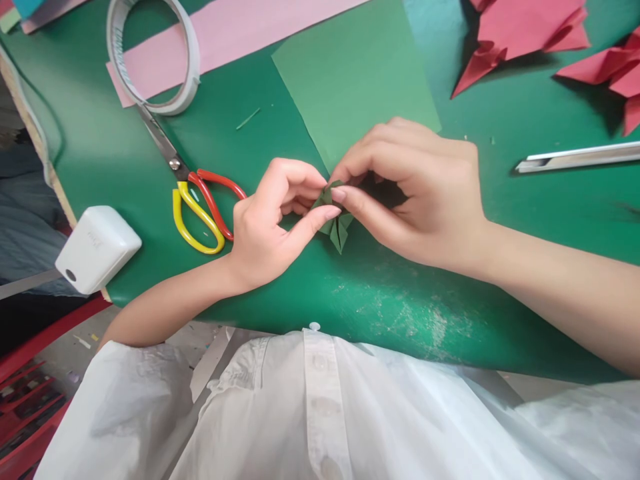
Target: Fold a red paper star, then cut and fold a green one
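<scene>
Between my two hands is a small folded dark green paper piece point(339, 232), its pointed flaps hanging toward me. My left hand point(273, 230) pinches its left side between thumb and fingers. From the right, the thumb and forefinger of my right hand point(415, 190) are closed on its upper edge; the other fingers curl behind and partly out of sight. Just beyond my hands lies a flat square of green paper point(355, 80), its near corner hidden by my right hand. Scissors point(193, 180) with one red and one yellow handle lie left of my left hand.
A roll of white tape point(193, 73) rests on a pink paper strip point(240, 30). A white box-shaped object point(99, 249) is at the table's left edge. Red folded papers point(535, 27) lie at far right, above a utility knife point(580, 157). The green tabletop point(280, 310) ends near my shirt.
</scene>
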Demonstrator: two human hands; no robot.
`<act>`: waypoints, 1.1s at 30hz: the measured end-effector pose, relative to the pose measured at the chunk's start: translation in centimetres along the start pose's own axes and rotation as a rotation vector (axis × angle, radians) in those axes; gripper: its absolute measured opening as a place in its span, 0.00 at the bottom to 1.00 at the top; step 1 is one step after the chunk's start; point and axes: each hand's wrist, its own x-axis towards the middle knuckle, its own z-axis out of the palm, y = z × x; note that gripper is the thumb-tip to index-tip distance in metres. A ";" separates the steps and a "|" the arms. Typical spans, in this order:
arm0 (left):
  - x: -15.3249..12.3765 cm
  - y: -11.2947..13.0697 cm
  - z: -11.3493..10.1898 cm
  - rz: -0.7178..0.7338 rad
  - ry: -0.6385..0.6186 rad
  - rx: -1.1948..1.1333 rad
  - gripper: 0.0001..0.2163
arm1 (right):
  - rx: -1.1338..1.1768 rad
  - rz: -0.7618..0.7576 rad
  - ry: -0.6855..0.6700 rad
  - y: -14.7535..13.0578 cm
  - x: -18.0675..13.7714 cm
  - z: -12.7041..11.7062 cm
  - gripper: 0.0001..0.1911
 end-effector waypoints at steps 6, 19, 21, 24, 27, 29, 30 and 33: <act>0.1 0.2 -0.1 -0.012 -0.013 0.010 0.10 | 0.037 0.046 -0.031 -0.1 0.2 -0.3 0.03; 0.0 0.3 -0.3 -0.003 -0.027 0.052 0.10 | -0.002 -0.008 -0.037 0.0 0.1 -0.2 0.11; 0.0 0.4 -0.4 -0.011 -0.043 0.046 0.09 | -0.015 -0.010 -0.033 0.0 0.1 -0.2 0.11; 0.0 0.5 -0.6 -0.010 -0.056 0.037 0.06 | -0.035 -0.028 -0.025 0.0 0.1 -0.2 0.11; 0.1 0.5 -0.6 -0.016 -0.055 0.040 0.06 | -0.037 -0.053 -0.019 0.1 0.1 -0.1 0.11; 0.1 0.6 -0.6 -0.009 -0.035 0.050 0.06 | -0.037 -0.058 -0.021 0.1 0.1 -0.1 0.11; 0.1 0.6 -0.5 -0.001 -0.026 0.054 0.06 | -0.037 -0.061 -0.023 0.1 0.1 0.0 0.11; 0.1 0.6 -0.4 0.028 -0.017 0.069 0.06 | -0.036 -0.089 -0.032 0.1 0.1 0.0 0.11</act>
